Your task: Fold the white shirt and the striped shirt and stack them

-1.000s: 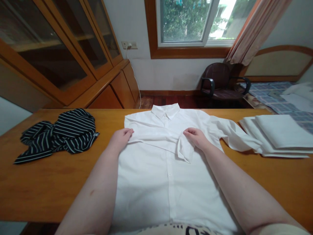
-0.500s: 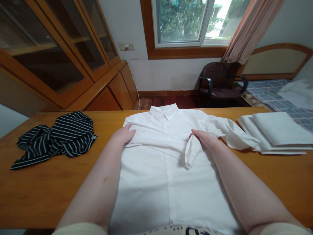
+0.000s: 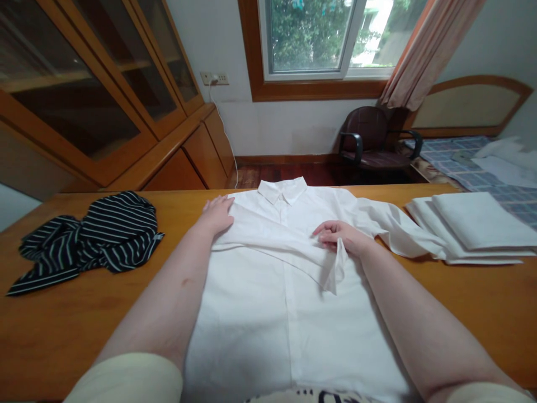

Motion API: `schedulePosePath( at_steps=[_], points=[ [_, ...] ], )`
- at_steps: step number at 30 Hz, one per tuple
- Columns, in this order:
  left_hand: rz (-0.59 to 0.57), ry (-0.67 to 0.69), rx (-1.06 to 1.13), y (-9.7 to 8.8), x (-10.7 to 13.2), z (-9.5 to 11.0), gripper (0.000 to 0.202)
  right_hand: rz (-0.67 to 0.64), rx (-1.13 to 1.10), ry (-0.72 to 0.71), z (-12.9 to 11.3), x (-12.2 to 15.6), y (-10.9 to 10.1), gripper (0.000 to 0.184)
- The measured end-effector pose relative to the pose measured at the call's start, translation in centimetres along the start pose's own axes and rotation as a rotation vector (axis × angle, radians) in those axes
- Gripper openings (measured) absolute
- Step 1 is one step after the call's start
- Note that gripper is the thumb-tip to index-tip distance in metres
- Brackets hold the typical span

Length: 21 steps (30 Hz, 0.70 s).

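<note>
A white button-up shirt [image 3: 251,302] lies front side up, its collar at the far edge of the table. One sleeve [image 3: 277,238] is folded across the chest, and its cuff end stands up a little on the right. My left hand [image 3: 218,215] rests flat on the shoulder at the sleeve's fold, fingers stretched out. Over the cuff end is my right hand [image 3: 342,235], with loosely bent fingers apart and no cloth visibly pinched between them. The other sleeve [image 3: 398,226] stretches out to the right.
On the wooden table [image 3: 54,336], a crumpled black-and-white striped garment [image 3: 113,232] lies at left. Folded white cloths [image 3: 482,221] are stacked at right, touching the outstretched sleeve's end. Beyond the table are a glass-door cabinet [image 3: 151,117], an armchair [image 3: 369,137] and a bed [image 3: 453,159].
My left hand has shifted slightly up the shoulder and flattened its fingers. My right hand has let go of the cuff, which moved a little to the right.
</note>
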<state>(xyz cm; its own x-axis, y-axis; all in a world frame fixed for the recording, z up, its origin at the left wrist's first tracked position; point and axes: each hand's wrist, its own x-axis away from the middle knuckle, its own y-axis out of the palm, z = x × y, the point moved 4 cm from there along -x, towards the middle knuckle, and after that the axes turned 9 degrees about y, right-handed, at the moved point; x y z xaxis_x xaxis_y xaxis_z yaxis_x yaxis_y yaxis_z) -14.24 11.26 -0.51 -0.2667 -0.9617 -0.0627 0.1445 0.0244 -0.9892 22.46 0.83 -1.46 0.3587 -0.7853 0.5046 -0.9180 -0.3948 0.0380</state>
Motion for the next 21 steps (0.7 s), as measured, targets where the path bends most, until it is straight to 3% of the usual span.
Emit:
schedulePosePath(
  at_steps=[4,6,12,16,21],
  points=[
    [0.133,-0.252,0.22,-0.7,-0.5,-3.4,0.049,0.211,0.015,-0.162,0.0,-0.9,-0.8,0.041],
    [0.186,-0.295,0.357,-0.2,-0.4,-4.4,0.042,0.26,0.078,-0.206,0.2,-1.4,-1.0,0.039],
    [0.348,-0.302,0.381,1.1,0.6,-5.4,0.042,0.251,0.254,-0.205,0.4,-1.7,-0.5,0.037],
    [0.331,-0.31,0.333,1.2,0.4,-6.2,0.041,0.255,0.279,-0.201,0.2,-1.5,-0.4,0.037],
    [0.297,-0.225,0.387,1.4,-0.1,-6.3,0.035,0.283,0.419,-0.211,0.2,-1.7,-0.7,0.035]
  ],
)
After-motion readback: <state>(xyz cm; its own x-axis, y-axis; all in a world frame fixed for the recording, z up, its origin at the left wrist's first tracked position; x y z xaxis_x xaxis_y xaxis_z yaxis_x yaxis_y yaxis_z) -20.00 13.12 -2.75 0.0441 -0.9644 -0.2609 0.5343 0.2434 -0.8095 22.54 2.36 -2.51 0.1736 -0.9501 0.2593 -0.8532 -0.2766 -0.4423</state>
